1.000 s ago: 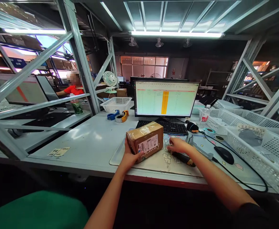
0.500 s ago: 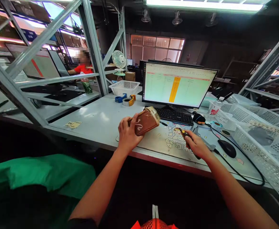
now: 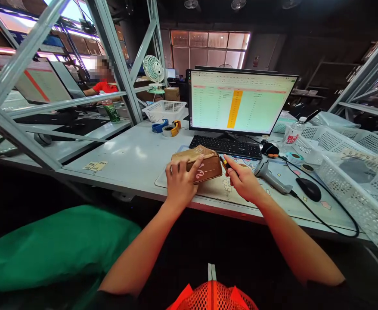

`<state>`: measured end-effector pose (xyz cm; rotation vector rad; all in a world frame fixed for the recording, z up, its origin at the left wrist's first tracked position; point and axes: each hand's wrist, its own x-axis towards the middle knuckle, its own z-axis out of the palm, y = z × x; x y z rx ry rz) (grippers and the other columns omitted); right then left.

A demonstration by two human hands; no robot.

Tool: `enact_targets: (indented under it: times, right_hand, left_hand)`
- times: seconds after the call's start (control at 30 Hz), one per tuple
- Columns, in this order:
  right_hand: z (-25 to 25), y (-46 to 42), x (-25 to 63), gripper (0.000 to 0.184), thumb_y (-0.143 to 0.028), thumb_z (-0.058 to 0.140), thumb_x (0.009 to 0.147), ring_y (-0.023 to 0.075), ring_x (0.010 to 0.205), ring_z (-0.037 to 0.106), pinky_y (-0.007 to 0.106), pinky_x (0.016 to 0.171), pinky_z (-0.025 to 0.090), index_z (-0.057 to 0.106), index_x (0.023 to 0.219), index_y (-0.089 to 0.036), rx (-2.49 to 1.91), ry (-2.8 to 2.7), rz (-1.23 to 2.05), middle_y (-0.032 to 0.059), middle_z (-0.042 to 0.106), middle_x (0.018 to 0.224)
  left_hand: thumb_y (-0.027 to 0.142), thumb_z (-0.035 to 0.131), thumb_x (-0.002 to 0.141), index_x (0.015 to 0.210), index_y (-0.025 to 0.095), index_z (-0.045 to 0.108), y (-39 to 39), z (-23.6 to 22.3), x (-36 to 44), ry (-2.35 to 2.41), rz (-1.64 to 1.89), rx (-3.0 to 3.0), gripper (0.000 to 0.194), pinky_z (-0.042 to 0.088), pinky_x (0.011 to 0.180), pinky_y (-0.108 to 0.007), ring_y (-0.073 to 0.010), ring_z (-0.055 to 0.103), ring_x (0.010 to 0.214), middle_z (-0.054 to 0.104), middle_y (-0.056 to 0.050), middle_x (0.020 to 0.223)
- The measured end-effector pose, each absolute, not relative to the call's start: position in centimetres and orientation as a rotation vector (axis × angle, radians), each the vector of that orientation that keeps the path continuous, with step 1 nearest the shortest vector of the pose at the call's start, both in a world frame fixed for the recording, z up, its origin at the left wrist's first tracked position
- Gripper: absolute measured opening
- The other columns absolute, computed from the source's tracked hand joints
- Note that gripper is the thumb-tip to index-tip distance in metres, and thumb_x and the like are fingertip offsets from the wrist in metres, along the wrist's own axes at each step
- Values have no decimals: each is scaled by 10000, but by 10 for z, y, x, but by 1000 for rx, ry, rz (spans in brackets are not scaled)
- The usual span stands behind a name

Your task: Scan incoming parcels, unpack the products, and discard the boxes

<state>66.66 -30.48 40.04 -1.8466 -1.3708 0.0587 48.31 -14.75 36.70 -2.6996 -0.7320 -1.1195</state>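
Note:
A small brown cardboard box (image 3: pixel 212 167), with pale tape over its top and a light printed mark on its side, is tilted above the desk mat (image 3: pixel 221 193). My left hand (image 3: pixel 181 183) is closed around the box's left end. In my right hand (image 3: pixel 246 184) is a yellow and black utility knife (image 3: pixel 225 162), its tip close against the box's right end. Whether the blade touches the cardboard I cannot tell. Just right of that hand, a grey barcode scanner (image 3: pixel 273 178) lies on the mat.
Behind the box stand a black keyboard (image 3: pixel 226 147) and a lit monitor (image 3: pixel 237 103). A mouse (image 3: pixel 308 189), its cable and white baskets (image 3: pixel 353 198) occupy the right side. Tape dispensers (image 3: pixel 170 130) sit back left, near a white basket (image 3: pixel 165 113). A co-worker (image 3: pixel 105 84) sits beyond the rack.
My right hand has moved left, bringing the utility knife from beside the scanner to the box. The box has turned in my left hand, showing more of its taped top.

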Motion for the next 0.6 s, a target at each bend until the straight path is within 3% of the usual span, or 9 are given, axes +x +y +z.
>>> enact_targets:
  times: [0.23,0.6]
  right_hand:
    - [400,-308,655,614,-332,411,1079,234,877,740,414,909,607,499,1657,-144,-1809,-1410,-4,128,781,1047]
    - [395,-305,644,610,-282,378,1088,302,1136,719,463,974,597,449,1676,-136,-1912,-1493,-182,176,752,1305]
  left_hand:
    - [115,766,783,1653,375,495,-144,365,479,-766,-1173,-2694,948,341,1193,-571,-392,474,1308,552,-140,1424]
    - [125,772,789,1620,367,550,-146,362,474,-767,-1183,-2659,894,371,1163,-551,-385,482,1259,575,-139,1364]
